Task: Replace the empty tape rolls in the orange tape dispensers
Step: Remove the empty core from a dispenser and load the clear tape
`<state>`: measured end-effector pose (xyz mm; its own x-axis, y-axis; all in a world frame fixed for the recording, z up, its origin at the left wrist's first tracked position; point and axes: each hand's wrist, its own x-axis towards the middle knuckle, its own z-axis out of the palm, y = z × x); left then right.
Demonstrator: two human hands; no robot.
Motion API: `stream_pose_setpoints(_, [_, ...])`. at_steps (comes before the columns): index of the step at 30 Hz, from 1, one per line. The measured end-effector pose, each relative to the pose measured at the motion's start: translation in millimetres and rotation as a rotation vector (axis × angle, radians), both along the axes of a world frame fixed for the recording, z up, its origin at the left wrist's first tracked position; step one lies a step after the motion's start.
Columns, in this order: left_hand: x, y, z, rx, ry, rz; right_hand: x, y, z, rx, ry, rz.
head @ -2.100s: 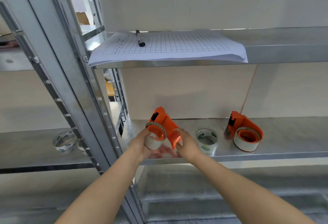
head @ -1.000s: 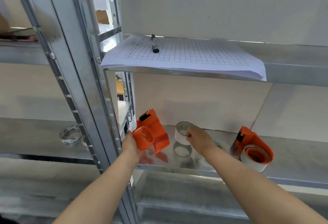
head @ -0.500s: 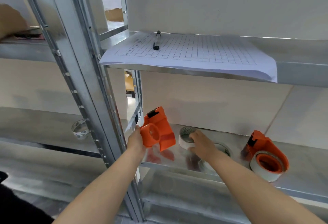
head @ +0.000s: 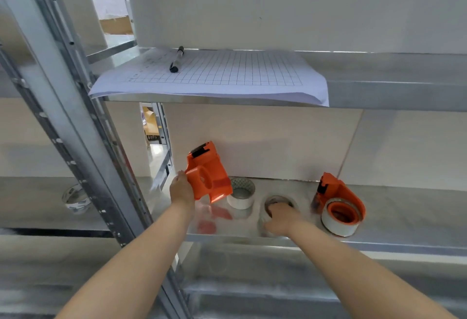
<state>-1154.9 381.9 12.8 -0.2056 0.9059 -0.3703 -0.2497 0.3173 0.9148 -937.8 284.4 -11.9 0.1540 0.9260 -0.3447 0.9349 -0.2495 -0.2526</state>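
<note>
No writing is legible; the grid sheet (head: pixel 214 76) under the pen (head: pixel 177 59) carries marks too small to read; the left hand (head: pixel 180 191) grips an empty dispenser (head: pixel 207 174) clear of the shelf (head: pixel 404 220), long axis tilted, black blade end up and away; the right hand (head: pixel 278 218) rests on a roll (head: pixel 279 205), blurred, grip unclear; a used roll (head: pixel 241 193) stands just beside; a loaded dispenser (head: pixel 338 205) lies right.
</note>
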Motion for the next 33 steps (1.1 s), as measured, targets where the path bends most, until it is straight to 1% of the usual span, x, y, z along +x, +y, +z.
stream_pose_setpoints(4, [0, -7, -1, -0.014, 0.006, -0.027, -3, -8, -1, 0.043, 0.037, -0.070])
stream_pose_setpoints(5, [-1, -9, -1, -0.010, 0.015, -0.036, -2, -8, 2, 0.075, 0.065, -0.097])
stream_pose_setpoints(7, [-2, -14, 2, 0.002, 0.040, -0.051, 2, -7, 13, 0.177, 0.195, -0.181])
stream_pose_setpoints(9, [-3, -18, 8, 0.013, 0.072, -0.066, 5, -3, 26, 0.298, 0.390, -0.302])
stream_pose_setpoints(12, [-1, -23, 21, 0.048, 0.072, -0.080, 5, 3, 42, 0.444, 0.836, -0.480])
stream_pose_setpoints(14, [2, -25, 29, 0.107, 0.144, -0.116, -2, 6, 55, 0.486, 1.072, -0.488])
stream_pose_setpoints(16, [8, -30, 40, 0.182, 0.220, -0.184, -12, 8, 69, 0.478, 1.269, -0.450])
stream_pose_setpoints(17, [12, -33, 45, 0.213, 0.231, -0.219, -18, 8, 74, 0.467, 1.350, -0.421])
stream_pose_setpoints(19, [20, -41, 54, 0.268, 0.226, -0.276, -29, 7, 80, 0.443, 1.445, -0.369])
stream_pose_setpoints(21, [28, -50, 60, 0.341, 0.214, -0.317, -39, 5, 83, 0.415, 1.466, -0.330])
stream_pose_setpoints(25, [33, -62, 64, 0.439, 0.231, -0.387, -52, -3, 83, 0.383, 1.439, -0.264])
stream_pose_setpoints(30, [31, -67, 60, 0.441, 0.268, -0.422, -63, -8, 84, 0.352, 1.285, -0.179])
stream_pose_setpoints(33, [31, -67, 59, 0.448, 0.302, -0.415, -71, -9, 87, 0.405, 1.167, -0.118])
